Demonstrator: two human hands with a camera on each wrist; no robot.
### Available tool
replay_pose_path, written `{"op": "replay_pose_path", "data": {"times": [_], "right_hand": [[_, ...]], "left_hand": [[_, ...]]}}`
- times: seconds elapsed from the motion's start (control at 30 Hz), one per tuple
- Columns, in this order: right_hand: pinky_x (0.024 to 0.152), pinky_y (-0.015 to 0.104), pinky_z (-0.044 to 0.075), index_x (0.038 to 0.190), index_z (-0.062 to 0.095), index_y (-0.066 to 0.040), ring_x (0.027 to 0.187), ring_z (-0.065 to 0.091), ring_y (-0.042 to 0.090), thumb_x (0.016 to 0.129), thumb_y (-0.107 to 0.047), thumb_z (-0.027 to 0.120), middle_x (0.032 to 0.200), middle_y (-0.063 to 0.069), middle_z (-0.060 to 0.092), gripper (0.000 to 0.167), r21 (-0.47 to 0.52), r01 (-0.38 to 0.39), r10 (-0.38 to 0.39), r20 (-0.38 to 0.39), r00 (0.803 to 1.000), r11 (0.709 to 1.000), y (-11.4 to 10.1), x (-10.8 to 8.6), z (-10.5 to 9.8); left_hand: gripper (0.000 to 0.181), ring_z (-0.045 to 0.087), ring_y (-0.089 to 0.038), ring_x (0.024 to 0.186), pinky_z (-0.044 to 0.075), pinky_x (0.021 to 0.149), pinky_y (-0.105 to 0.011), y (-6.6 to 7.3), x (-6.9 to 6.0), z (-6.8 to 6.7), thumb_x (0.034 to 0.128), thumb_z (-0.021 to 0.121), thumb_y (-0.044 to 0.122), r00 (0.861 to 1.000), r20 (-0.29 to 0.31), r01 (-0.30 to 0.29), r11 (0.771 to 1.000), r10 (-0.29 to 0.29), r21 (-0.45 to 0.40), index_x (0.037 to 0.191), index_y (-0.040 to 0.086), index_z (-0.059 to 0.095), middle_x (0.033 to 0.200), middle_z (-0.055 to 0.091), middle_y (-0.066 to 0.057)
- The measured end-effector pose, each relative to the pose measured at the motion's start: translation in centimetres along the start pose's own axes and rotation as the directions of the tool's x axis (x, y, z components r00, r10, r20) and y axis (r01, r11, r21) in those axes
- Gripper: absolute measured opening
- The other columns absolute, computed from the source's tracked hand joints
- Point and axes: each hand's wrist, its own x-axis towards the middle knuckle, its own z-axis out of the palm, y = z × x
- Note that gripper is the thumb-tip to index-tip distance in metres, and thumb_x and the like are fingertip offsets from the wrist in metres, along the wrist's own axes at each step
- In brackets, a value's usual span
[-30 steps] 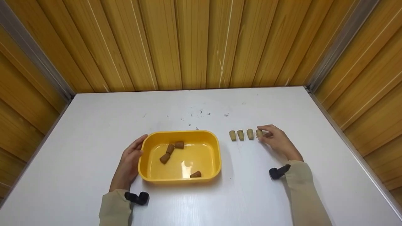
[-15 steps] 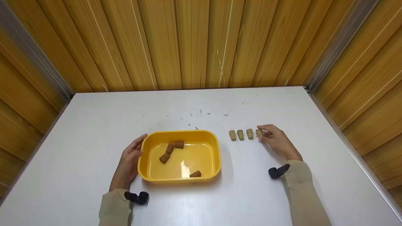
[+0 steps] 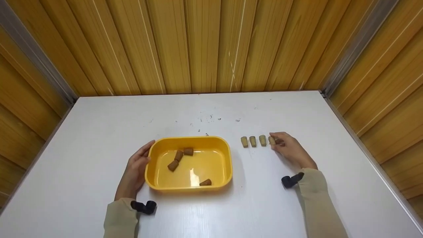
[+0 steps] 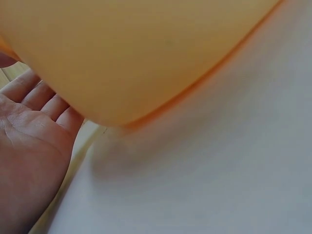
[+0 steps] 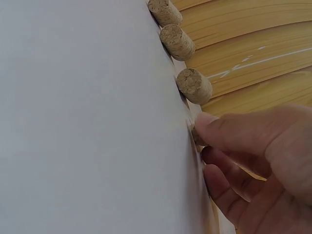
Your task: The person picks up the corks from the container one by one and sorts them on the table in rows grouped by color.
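A yellow plastic tub point(image 3: 188, 188) stands on the white table, with several brown tapered stoppers point(image 3: 178, 156) lying inside. My left hand point(image 3: 134, 172) rests against the tub's left side, fingers extended along it and thumb near the rim; the left wrist view has its palm flat beside the tub wall point(image 4: 126, 63). Right of the tub, several pale cork stoppers point(image 3: 262, 140) lie in a row. At the row's right end my right hand point(image 3: 292, 149) pinches the last cork stopper point(image 3: 272, 140) between thumb and fingers. In the right wrist view that cork point(image 5: 197, 138) is mostly hidden by the thumb.
Beyond the table point(image 3: 198, 109) rises a wood-patterned panel wall point(image 3: 201, 49), with similar walls at both sides. Small dark marks point(image 3: 211, 117) spot the tabletop behind the tub. A black camera mount point(image 3: 144, 207) sits at each wrist.
Barely anything differs. The right hand and the pinched cork have shifted very slightly left, toward the row; the left hand and tub keep their place.
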Motion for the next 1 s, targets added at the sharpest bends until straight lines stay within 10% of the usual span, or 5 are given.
{"op": "replay_pose_path", "data": {"times": [1.0], "right_hand": [[0.098, 0.052, 0.047, 0.143, 0.044, -0.008, 0.115, 0.055, 0.04, 0.09, -0.009, 0.06, 0.129, 0.023, 0.055, 0.055, 0.028, -0.012, 0.013, -0.026, 1.0, 1.0, 0.15, 0.05, 0.12]], "left_hand": [[0.06, 0.043, -0.009, 0.135, 0.036, 0.111, -0.026, -0.02, 0.0, 0.11, 0.0889, 0.034, -0.006, 1.0, -0.012, 0.009, 1.0, -0.009, 0.006, 0.148, 0.004, 0.033, 0.155, 0.033, -0.008]]}}
